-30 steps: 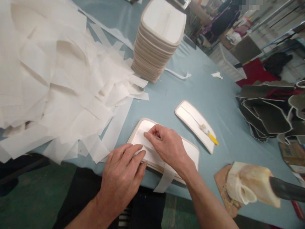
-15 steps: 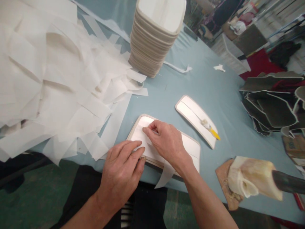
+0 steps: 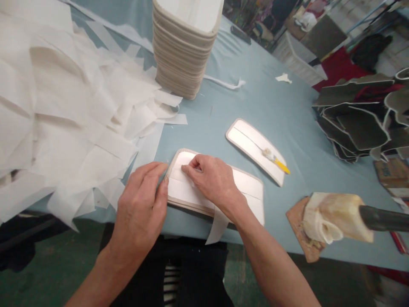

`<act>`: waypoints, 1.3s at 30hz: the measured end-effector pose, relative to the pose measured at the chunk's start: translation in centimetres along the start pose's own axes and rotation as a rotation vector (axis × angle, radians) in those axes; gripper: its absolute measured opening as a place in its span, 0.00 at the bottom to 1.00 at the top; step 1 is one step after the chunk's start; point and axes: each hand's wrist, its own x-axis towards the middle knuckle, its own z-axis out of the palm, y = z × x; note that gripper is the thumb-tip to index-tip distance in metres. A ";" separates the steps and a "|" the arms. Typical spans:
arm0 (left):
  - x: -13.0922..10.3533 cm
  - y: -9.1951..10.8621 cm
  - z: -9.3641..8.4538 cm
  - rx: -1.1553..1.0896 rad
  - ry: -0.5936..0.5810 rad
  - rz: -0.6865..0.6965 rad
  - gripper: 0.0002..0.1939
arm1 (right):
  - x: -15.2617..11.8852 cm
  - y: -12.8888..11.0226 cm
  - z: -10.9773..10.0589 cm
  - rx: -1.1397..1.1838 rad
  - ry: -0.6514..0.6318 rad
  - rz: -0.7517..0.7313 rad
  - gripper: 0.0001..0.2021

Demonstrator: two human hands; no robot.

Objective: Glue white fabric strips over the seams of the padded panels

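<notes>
The left hand lies flat and open, fingers together, its fingertips against the near left edge of a white padded panel that lies flat at the near edge of the table. The right hand rests on top of the same panel, forefinger and thumb pinched together on a strip of white tape near the panel's left end; the tape runs under the hand, and its loose end hangs over the table edge toward the person's lap. The panel has a beige stitched border and lies lengthwise across the person's front. To the right, near the table edge, a cream-coloured block on a dark handle rests on a brown scrap of board. Just beyond the panel lies a second, smaller white panel, set at an angle, with a small yellow-handled brush lying on its right end. To the left, a large loose heap of white paper strips covers the table, its nearest pieces just beside the left hand. Farther back, a tall stack of white panels stands upright, touching the heap's right edge. A single white strip lies behind the stack's right side, and a small white scrap lies well apart farther right. At the right edge, a pile of dark grey cut shapes leans in a fan.
</notes>
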 end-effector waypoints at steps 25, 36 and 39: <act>3.0 -0.7 1.9 0.164 -0.223 0.125 0.14 | -0.4 0.7 -0.1 0.027 0.013 -0.054 0.16; 3.2 -0.8 1.6 0.213 -0.259 0.110 0.14 | -2.3 4.7 -3.2 0.151 -0.037 -0.069 0.11; 3.4 -0.9 1.7 0.226 -0.265 0.114 0.15 | -2.7 7.6 -3.9 0.185 -0.062 -0.046 0.11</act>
